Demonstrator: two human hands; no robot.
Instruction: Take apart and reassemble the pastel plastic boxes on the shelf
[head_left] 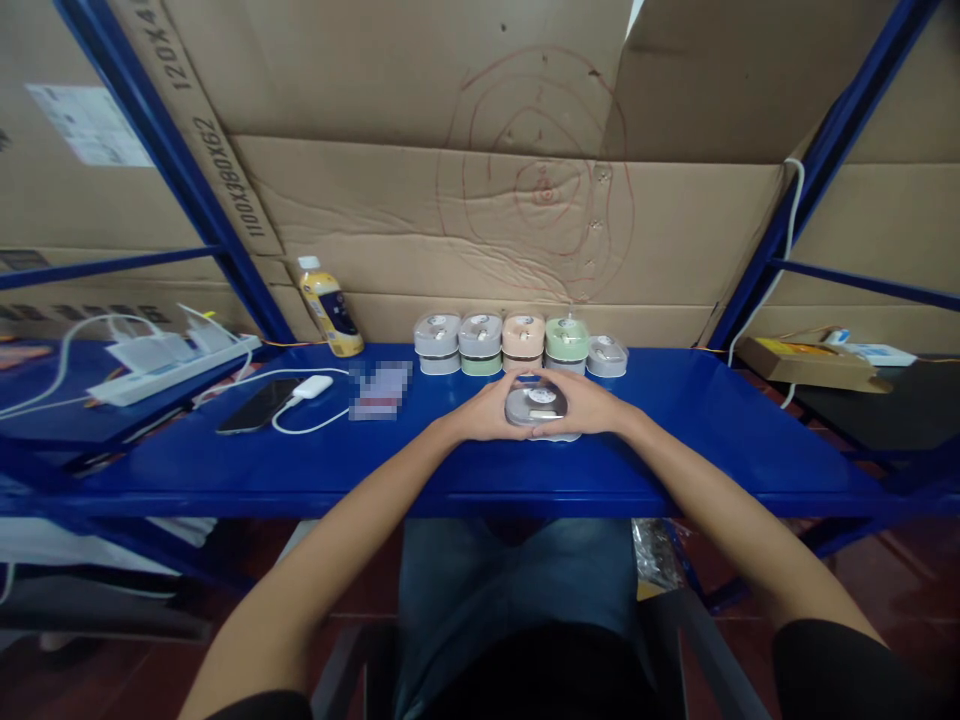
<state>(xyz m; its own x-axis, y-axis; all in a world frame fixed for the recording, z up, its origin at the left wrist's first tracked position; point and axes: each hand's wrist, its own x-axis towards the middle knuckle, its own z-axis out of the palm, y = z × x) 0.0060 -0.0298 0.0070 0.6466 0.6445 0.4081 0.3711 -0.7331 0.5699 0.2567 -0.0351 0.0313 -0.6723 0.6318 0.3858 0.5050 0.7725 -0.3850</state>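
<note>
A small grey container with a clear lid point(536, 402) is held near the middle of the blue table. My left hand point(491, 408) wraps round its left side, and my right hand point(592, 405) wraps round its right side. Their fingertips come together at the far and near edges, framing the lid. A pale rim point(564, 437) shows just under my right hand; most of what it belongs to is hidden. Behind my hands, similar lidded containers point(523, 332) in grey, peach and green stand in stacks of two, with a single grey one point(606, 355) at the right end.
On the left lie a black phone point(259, 405), a white charger with cable point(311, 388) and a blurred-out packet point(380, 390). A yellow bottle point(330, 308) stands at the back left. A power strip point(172, 365) and an opened cardboard box point(810, 362) flank the table point(720, 430).
</note>
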